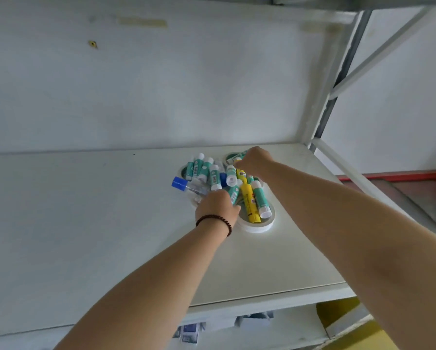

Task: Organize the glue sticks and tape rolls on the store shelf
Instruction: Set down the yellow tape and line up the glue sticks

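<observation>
A heap of several green-and-white glue sticks [213, 176] lies on white tape rolls [256, 226] at the back right of the white shelf [85, 210]. A yellow glue stick [249, 203] and a clear tube with a blue cap [180, 184] lie in the heap. My left hand [216, 205], a dark bead bracelet on its wrist, rests on the heap's near side with fingers curled over a green stick. My right hand [256, 160] reaches to the far side and closes on a green glue stick [239, 155] over another tape roll [230, 157].
The shelf's back wall rises behind the heap. A grey metal upright and diagonal brace [338, 97] stand at the right. Below the shelf edge lie small boxes [191, 332] and something yellow [343, 311]. A red-edged surface [401, 176] shows at far right.
</observation>
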